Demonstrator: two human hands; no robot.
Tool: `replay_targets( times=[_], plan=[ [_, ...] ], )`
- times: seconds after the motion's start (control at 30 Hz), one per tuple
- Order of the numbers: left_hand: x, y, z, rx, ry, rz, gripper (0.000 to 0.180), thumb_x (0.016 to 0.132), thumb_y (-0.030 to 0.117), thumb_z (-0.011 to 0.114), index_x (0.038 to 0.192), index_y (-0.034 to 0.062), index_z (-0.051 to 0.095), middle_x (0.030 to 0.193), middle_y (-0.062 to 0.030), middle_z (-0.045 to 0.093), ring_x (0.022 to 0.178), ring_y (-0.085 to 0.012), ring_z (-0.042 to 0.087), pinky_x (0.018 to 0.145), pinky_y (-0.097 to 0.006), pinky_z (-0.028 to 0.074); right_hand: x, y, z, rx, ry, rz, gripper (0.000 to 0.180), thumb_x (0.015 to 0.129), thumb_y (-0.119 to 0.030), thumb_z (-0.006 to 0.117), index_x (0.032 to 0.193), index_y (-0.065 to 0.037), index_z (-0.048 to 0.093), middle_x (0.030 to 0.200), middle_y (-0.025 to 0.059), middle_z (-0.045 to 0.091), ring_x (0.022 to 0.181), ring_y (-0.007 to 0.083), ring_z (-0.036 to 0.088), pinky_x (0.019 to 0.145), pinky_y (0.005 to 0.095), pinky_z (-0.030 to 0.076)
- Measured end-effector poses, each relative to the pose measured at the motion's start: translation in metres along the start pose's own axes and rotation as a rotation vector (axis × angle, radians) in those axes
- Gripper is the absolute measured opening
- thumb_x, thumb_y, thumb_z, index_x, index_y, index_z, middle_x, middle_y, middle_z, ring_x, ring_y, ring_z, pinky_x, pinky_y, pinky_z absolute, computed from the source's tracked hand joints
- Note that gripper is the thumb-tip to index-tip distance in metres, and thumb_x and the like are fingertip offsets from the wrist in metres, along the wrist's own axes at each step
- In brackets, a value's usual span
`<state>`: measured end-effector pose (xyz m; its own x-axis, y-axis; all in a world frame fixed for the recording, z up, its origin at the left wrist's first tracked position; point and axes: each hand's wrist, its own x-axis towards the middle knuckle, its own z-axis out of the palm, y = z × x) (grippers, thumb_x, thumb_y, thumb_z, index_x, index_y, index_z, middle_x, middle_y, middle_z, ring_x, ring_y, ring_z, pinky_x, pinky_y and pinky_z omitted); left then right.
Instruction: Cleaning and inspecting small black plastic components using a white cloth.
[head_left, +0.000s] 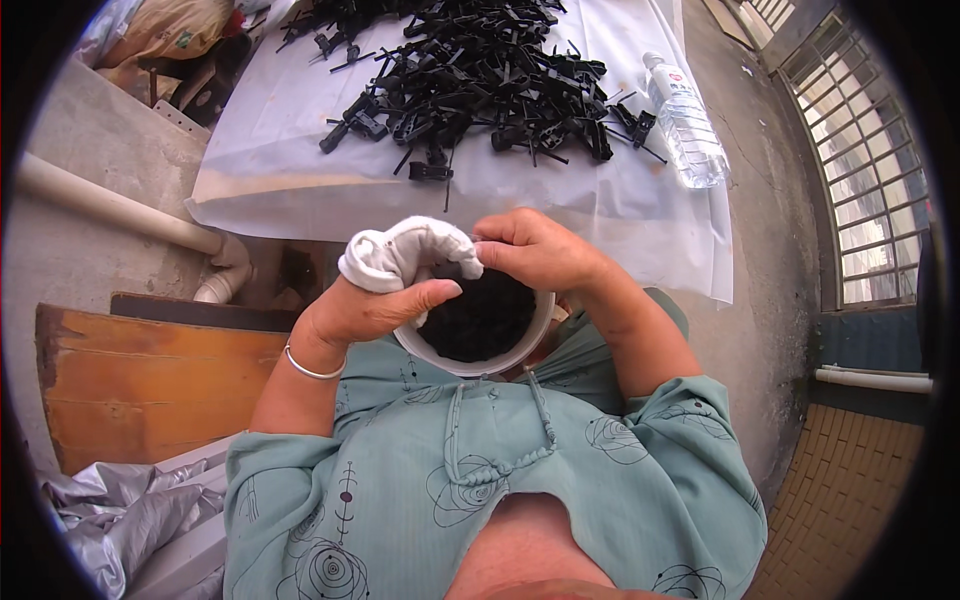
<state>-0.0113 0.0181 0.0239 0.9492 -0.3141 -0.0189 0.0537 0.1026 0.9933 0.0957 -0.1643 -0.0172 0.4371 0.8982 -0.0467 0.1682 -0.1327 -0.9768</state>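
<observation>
My left hand point(385, 280) has a white cloth glove over its fingers, while the thumb is bare. Its gloved fingers curl over the far rim of a round white bucket point(455, 366) in front of my lap. Against the glove's fingertips, my bare right hand point(530, 247) is closed in a pinch. Whatever sits between the two hands is hidden by the fingers. Inside the bucket lies a dark mass of black pieces point(480, 325), too dim to tell apart. Beyond my hands, a heap of black plastic parts point(480, 85) with thin stems covers the table.
White plastic sheeting point(270, 150) drapes the table. A clear water bottle point(688, 125) lies at its right edge. To the left are a pale pipe point(120, 205), a wooden board point(160, 375) and silvery sheeting point(120, 515). A barred window point(865, 160) is at the right.
</observation>
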Motion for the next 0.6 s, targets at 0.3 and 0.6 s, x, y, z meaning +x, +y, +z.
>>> replay_targets(
  times=[0.3, 0.6],
  plan=[
    [0.017, -0.030, -0.003, -0.109, 0.575, 0.105, 0.024, 0.084, 0.017, 0.064, 0.096, 0.0039, 0.048, 0.080, -0.0067, 0.061, 0.070, -0.0109, 0.056, 0.063, -0.021, 0.046, 0.011, -0.008, 0.039, -0.580, 0.493, -0.787, 0.025, 0.072, -0.008, 0.068, 0.093, -0.005, 0.056, 0.067, 0.0077, 0.055, 0.052, 0.0248, 0.051, 0.046, 0.0333, 0.042],
    [0.018, -0.041, 0.022, -0.538, 0.449, 0.046, 0.016, 0.087, 0.007, 0.057, 0.102, 0.0025, 0.053, 0.088, -0.0050, 0.061, 0.078, -0.0122, 0.058, 0.071, -0.024, 0.049, 0.006, -0.006, 0.042, -0.625, 0.446, -0.857, 0.022, 0.070, -0.010, 0.069, 0.087, -0.007, 0.056, 0.064, 0.0045, 0.052, 0.052, 0.0243, 0.053, 0.045, 0.0337, 0.041]
  ],
)
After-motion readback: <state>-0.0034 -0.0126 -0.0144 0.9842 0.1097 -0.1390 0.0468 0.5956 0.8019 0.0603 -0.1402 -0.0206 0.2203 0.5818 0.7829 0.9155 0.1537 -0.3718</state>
